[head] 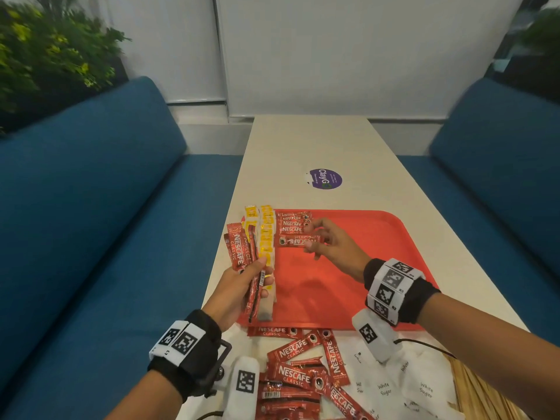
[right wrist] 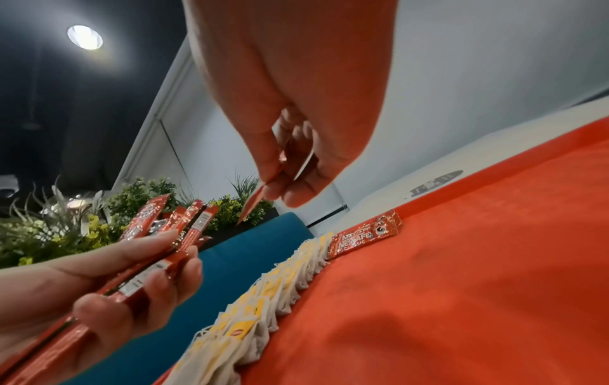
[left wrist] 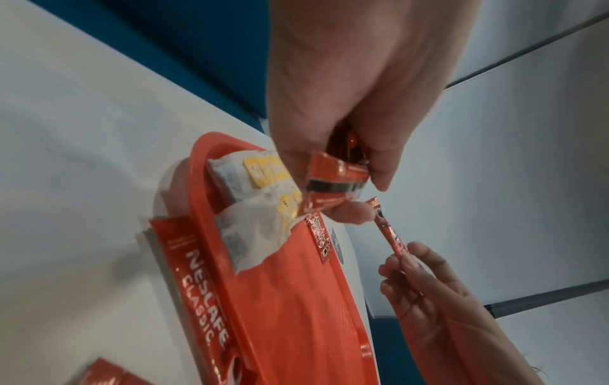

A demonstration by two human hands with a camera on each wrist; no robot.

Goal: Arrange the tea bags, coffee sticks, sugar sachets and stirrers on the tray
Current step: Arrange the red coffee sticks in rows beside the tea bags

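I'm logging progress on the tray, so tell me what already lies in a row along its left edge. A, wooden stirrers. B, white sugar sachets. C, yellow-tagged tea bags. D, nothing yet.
C: a row of yellow-tagged tea bags runs along the left edge of the red tray, beside a few Nescafe coffee sticks; the white sugar sachets lie on the table, off the tray.

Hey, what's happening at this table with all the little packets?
A person is laying out drink supplies on a red plastic tray. The left hand grips a bundle of red Nescafe coffee sticks, while the right hand pinches a single red coffee stick just below the few coffee sticks already lined up at the tray's far end. A row of yellow-tagged tea bags runs along the tray's left edge. More loose coffee sticks and white sugar sachets wait on the table nearby.
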